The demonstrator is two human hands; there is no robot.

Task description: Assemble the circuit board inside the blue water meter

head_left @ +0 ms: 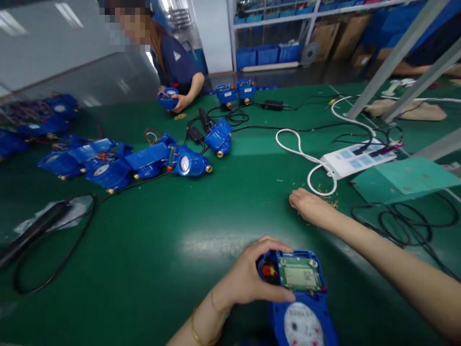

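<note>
My left hand [248, 274] grips a blue plastic water meter [302, 327] near the bottom edge of the view, fingers wrapped over its upper end. A green circuit board with an LCD screen [299, 273] lies exposed there, and a white dial shows below it. My right hand [309, 206] rests on the green bench mat [180, 216], holding nothing visible. Scattered brass shavings [326, 199] lie just beyond its fingertips.
Several opened blue meters [108, 163] with wires lie at left. Across the bench, a co-worker [176, 65] handles another meter. A white power strip [356, 159], white cable [288, 149], black coiled cable [403, 223] and teal sheet [403, 180] lie at right.
</note>
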